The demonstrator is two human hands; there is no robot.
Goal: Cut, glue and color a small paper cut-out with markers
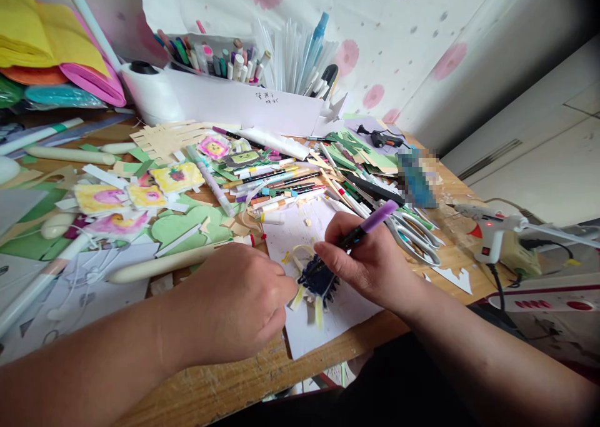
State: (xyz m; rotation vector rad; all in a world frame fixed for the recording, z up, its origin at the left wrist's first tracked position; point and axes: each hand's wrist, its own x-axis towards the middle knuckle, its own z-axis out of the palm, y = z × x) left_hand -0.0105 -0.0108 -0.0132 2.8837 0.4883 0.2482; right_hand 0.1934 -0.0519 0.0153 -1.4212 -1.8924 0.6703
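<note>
A small dark blue paper piece (319, 278) with jagged edges and pale yellow strips lies on a white sheet (304, 339) near the table's front edge. My right hand (368, 258) is closed round a black marker with a purple end (379, 216), which slants up to the right; its tip is hidden or too small to tell. My left hand (244, 302) is closed at the left edge of the dark blue piece, its fingertips pressed together there. What those fingertips pinch is mostly hidden by the hand.
Pens and paper scraps cover the table (187, 383) beyond my hands. Silver scissors (412, 236) lie right of my right hand, and a white glue gun (490, 227) stands at the right edge. Painted cards (178, 177) and a long pale roll (164, 264) lie leftward.
</note>
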